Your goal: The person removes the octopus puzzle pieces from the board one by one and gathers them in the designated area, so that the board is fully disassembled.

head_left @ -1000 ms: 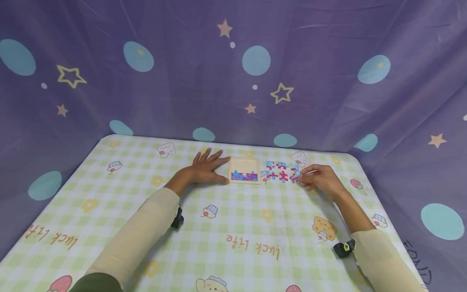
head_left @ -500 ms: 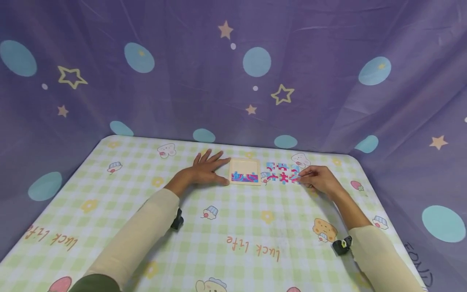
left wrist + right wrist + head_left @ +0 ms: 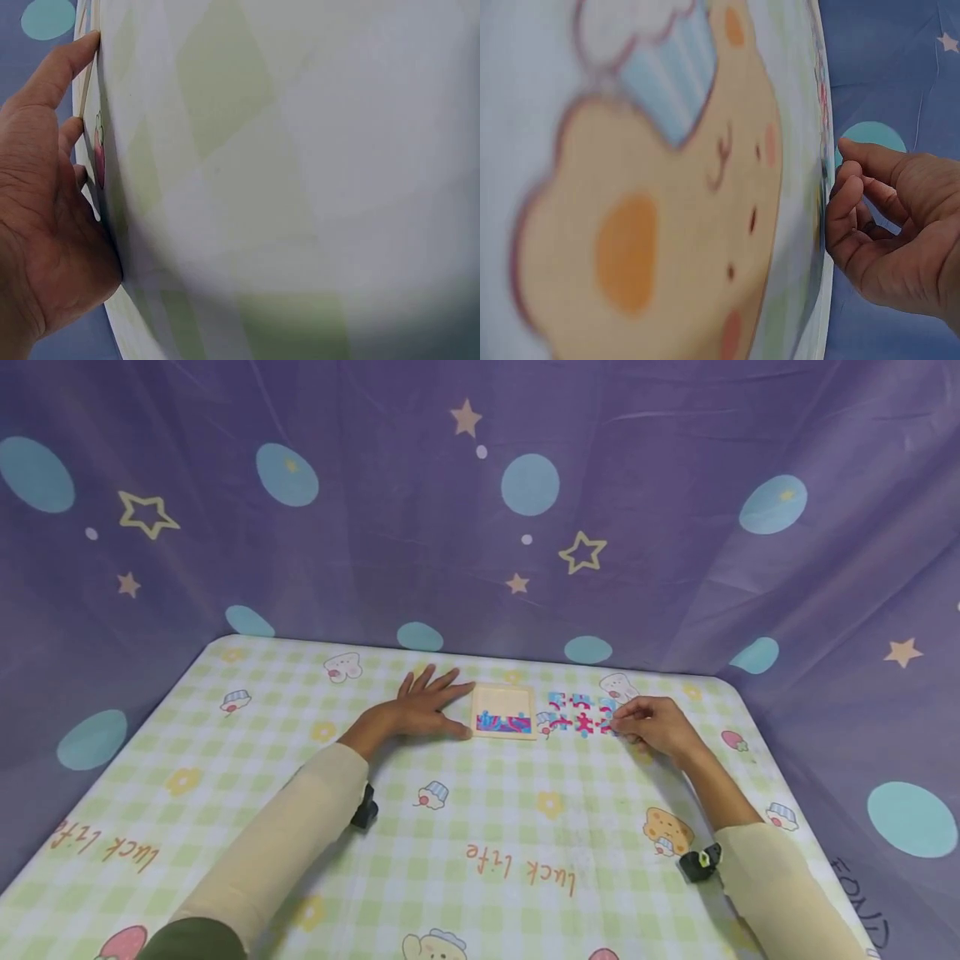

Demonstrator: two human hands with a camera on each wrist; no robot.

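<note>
A small square wooden puzzle tray [image 3: 503,687] lies near the back of the table. Joined blue, purple and pink puzzle pieces [image 3: 503,722] fill its near strip; bare wood shows behind them. My left hand [image 3: 420,710] rests at the tray's left side, fingers spread, with thumb and a finger touching its edge. Several loose puzzle pieces [image 3: 582,723] lie in two rows to the right. My right hand [image 3: 656,725], fingers curled, pinches the puzzle piece [image 3: 606,725] at the near right end of these rows. Its fingertips partly cover that piece.
The table carries a green-and-white checked cloth [image 3: 487,827] with printed cartoons and lettering. A purple curtain [image 3: 420,568] with stars and dots stands behind it and along both sides. Black wrist cameras [image 3: 365,808] sit under both forearms.
The right fingertips have shifted very slightly at the rightmost puzzle pieces. My left hand and the tray stay in place.
</note>
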